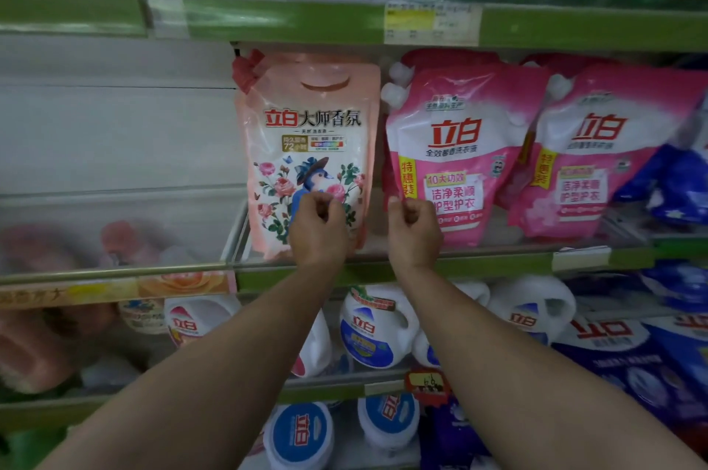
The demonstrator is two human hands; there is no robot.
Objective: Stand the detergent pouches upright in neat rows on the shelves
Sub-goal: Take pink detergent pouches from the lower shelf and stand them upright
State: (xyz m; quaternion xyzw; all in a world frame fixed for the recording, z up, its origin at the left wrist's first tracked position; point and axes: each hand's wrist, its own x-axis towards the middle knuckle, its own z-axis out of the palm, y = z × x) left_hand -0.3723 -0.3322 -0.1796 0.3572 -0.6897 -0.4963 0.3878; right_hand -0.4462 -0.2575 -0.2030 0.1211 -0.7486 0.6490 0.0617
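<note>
Reaching up to the middle shelf [479,264], I have both fists loosely curled and grasping nothing that I can see. My left hand [318,228] sits in front of the lower part of the peach pouch [306,132] at frame centre, which stands upright, long axis vertical, directly behind my knuckles. My right hand [413,230] hovers at the gap beside the pink pouch [459,147], which leans right. Another pink pouch [597,147] crowds it further right; bottles [375,327] sit below.

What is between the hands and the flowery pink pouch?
Nothing visible. The left hand is already in front of the peach floral pouch; the right hand hangs beside it, before the pink pouch.
</note>
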